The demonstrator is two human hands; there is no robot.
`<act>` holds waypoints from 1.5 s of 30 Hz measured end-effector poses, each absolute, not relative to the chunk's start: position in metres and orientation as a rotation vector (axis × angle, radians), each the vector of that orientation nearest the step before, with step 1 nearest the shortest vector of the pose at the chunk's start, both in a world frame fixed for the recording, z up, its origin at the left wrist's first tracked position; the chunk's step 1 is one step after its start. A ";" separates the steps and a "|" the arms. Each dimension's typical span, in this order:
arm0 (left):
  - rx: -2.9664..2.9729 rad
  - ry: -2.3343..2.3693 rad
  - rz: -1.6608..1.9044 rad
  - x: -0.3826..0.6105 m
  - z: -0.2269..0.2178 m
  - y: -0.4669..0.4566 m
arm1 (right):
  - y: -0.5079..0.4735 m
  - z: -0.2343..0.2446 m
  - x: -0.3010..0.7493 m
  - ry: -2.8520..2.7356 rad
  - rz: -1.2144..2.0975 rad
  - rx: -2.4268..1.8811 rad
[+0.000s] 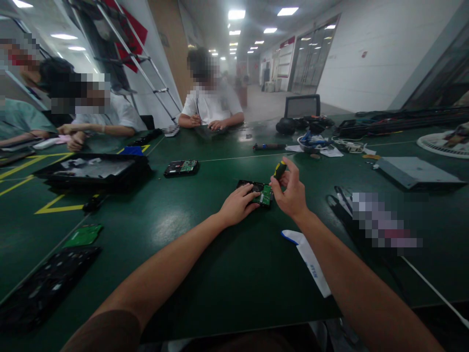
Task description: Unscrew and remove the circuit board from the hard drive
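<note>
A hard drive [266, 199] with a green circuit board lies flat on the green table in front of me. My left hand [240, 203] rests over its left part, fingers across the top and thumb along the near edge, holding it against the table. A screwdriver [280, 170] with a yellow and black handle stands tilted in the fingers of my right hand [292, 190]. Its tip is toward the board's right end; whether it touches a screw is too small to tell. Another hard drive [181, 167] lies farther back on the left.
On the left are a black tray [91, 171], a green circuit board [83, 235] and a black panel [47, 281]. A white and blue strip [311, 264] lies by my right forearm. Right: a grey metal box [419, 172] and cables [403, 121]. A person [212, 105] sits opposite.
</note>
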State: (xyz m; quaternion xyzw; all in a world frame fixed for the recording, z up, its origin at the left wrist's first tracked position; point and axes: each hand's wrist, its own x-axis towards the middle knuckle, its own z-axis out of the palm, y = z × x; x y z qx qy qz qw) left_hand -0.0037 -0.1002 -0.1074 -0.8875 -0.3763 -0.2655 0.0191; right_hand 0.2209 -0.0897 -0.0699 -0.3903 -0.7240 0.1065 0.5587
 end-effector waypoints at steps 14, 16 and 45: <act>-2.762 -1.164 -0.812 -0.005 -0.108 -0.100 | -0.089 -0.071 0.221 -1.734 0.287 -0.935; -2.764 -1.173 -0.807 -0.005 -0.108 -0.100 | -0.089 -0.069 0.221 -1.744 0.291 -0.940; -2.763 -1.194 -0.801 -0.005 -0.105 -0.102 | -0.089 -0.067 0.221 -1.720 0.238 -0.924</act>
